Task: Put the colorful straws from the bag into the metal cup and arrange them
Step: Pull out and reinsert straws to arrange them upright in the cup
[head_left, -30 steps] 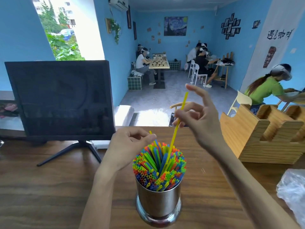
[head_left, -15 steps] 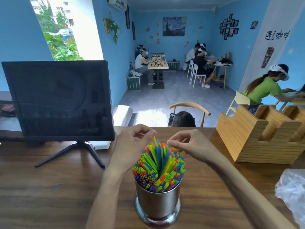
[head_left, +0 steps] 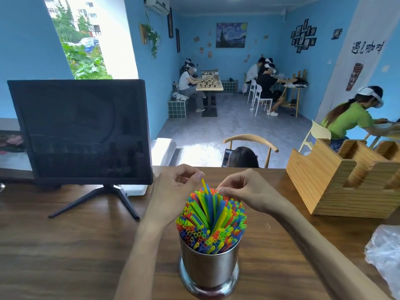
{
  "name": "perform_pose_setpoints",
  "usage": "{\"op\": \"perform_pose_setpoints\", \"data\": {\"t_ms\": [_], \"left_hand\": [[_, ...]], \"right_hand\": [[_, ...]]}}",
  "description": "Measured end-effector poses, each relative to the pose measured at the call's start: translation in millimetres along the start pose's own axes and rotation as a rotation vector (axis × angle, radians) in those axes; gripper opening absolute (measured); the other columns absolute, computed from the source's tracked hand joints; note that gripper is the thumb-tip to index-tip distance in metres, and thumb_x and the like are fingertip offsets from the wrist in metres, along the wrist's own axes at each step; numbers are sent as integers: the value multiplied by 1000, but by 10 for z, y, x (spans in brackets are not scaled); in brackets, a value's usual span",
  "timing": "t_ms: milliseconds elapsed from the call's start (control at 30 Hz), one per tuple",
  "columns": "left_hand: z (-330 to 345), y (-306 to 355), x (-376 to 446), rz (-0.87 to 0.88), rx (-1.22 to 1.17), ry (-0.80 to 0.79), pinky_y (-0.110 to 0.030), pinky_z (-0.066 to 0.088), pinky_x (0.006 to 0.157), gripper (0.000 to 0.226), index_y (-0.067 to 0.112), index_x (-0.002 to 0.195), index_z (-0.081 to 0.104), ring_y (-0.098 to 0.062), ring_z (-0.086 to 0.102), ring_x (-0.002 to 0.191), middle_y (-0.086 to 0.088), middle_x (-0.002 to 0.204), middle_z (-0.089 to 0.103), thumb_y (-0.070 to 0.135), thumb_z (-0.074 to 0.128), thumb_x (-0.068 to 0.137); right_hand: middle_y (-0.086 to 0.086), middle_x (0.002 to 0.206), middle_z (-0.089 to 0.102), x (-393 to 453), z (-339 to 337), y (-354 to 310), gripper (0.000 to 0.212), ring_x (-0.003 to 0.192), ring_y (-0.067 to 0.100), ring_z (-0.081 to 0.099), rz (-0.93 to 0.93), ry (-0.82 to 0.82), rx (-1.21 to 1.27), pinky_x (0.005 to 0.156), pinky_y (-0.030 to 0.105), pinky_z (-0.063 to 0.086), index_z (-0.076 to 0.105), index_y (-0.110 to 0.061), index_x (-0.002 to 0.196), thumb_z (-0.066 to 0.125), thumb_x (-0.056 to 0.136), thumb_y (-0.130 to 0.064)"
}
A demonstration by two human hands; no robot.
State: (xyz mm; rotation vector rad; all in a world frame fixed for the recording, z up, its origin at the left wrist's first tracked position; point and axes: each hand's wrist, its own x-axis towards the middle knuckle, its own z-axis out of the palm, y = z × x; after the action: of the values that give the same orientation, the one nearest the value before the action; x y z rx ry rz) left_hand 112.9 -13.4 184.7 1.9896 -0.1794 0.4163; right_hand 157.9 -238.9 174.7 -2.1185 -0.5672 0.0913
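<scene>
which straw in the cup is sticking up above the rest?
The yellow straw at the far side of the metal cup, between the left hand and right hand. Its tip rises above the other straws.

Blue walls (head_left: 270,29) all around, with a night-sky painting (head_left: 231,35) and small dark frames (head_left: 303,35). Grey floor (head_left: 233,128), bright from a wide window (head_left: 84,37) at left. Further back, tables with white chairs (head_left: 258,97) and seated people. Near the camera, a wooden table (head_left: 65,245) bearing a dark monitor (head_left: 80,131) and a wooden organiser (head_left: 346,180).
</scene>
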Motion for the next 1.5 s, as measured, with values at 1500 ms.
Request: {"op": "perform_pose_setpoints", "data": {"t_ms": [1500], "left_hand": [[83, 274, -89, -24, -829, 17, -18, 52, 60, 21, 17, 85, 81, -13, 69, 69, -15, 84, 77, 22, 94, 68]], "right_hand": [[-3, 67, 67, -50, -241, -458, 18, 69, 11, 73, -120, 229, 1088, 63, 16, 57, 84, -19, 84, 87, 72, -31]]}}
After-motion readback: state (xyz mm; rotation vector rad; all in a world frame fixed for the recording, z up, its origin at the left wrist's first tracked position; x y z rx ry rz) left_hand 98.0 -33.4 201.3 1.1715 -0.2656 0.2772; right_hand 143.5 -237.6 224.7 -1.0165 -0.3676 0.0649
